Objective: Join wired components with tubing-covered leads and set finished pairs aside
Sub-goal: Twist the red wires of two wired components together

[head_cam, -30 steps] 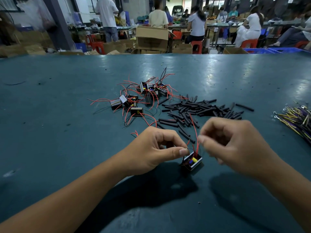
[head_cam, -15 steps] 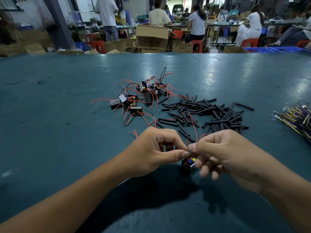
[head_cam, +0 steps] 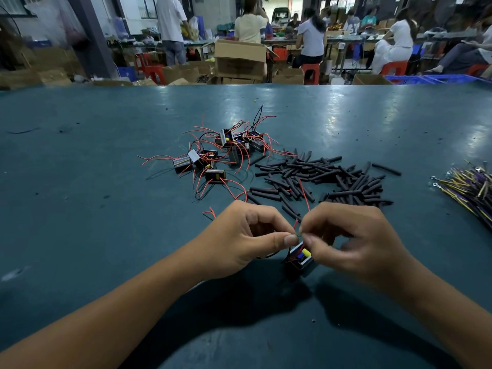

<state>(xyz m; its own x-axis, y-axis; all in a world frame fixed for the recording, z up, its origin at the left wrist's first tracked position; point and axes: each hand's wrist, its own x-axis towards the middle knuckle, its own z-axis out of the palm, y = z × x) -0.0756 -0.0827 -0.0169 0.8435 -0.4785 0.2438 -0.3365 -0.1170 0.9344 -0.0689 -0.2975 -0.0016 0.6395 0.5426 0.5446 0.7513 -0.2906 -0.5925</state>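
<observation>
In the head view, both hands meet low over the teal bench (head_cam: 80, 209). The left hand (head_cam: 242, 235) has its thumb and forefinger pinched on a thin wire (head_cam: 297, 233), the other fingers curled under. The right hand (head_cam: 354, 238) pinches the same wire from the other side, so the two sets of fingertips almost touch. Just below that pinch a small black component (head_cam: 299, 258), with yellow and blue parts showing, sits at the bench surface, partly hidden by the right fingers; whether it rests on the bench or hangs from its leads I cannot tell. A red lead (head_cam: 305, 198) rises from between the hands toward a heap of black tubes (head_cam: 319, 179) lying beyond them. Left of the tubes lies a cluster of components (head_cam: 221, 153) with tangled red and black leads. At the right edge of the bench is a bundle of yellow and purple wires (head_cam: 471, 187). Behind the bench, people (head_cam: 311, 35) sit among cardboard boxes (head_cam: 239, 59).
</observation>
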